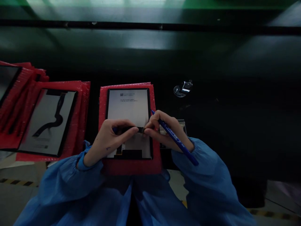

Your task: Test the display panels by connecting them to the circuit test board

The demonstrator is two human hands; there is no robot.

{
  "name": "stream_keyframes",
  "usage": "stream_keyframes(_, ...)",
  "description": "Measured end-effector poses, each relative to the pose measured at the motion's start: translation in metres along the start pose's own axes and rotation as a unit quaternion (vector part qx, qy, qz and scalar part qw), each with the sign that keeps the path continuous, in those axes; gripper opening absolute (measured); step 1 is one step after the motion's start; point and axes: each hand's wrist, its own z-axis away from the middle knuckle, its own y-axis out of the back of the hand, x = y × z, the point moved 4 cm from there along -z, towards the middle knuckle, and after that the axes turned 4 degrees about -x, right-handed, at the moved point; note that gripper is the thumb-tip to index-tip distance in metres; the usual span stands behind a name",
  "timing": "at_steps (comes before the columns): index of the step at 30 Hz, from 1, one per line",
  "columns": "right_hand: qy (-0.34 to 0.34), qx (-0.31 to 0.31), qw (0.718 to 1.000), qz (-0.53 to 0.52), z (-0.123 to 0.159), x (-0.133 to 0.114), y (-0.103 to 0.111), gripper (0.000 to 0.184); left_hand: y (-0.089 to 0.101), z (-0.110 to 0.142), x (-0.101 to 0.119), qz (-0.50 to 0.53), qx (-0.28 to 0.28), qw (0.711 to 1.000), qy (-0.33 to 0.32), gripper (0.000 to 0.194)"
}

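Ribbon cable (128, 129), black with a small metal-edged end, is pinched just above the middle of a display panel (128, 108) by both of the person's hands. The left hand (110, 141) grips it narrowly between thumb and forefinger, and the right hand (160, 131) closes on its far end the same way, the two sets of fingertips almost meeting over the strip. The right hand also carries a blue marker pen (175, 138), tucked along the palm with one end poking up past the knuckles and the other jutting out over the blue sleeve (202, 169).

The panel lies flat, a dark border around a pale face with small printed lines near its top edge, on a red bubble pouch (127, 166) at the front of a black bench (223, 125). Just beside it, partly under the right hand, sits a pale rectangular part (181, 124), too dim to make out. Well off to the right, a small chrome fitting (182, 88) rests on the bench. To the left, another panel (48, 122) with a curving black cable (57, 117) across its face lies on a stack of red pouches (83, 106), and a further panel (7, 78) sits at the far left edge. Yellow-and-black hazard tape (16, 182) marks the floor below.
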Motion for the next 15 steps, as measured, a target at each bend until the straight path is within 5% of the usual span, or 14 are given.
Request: stream_keyframes(15, -0.001, -0.003, 1.000, 0.016, 0.0003, 0.0016, -0.0014, 0.037, -0.0037, -0.0029, -0.0033, -0.046, -0.036, 0.998, -0.004, 0.022)
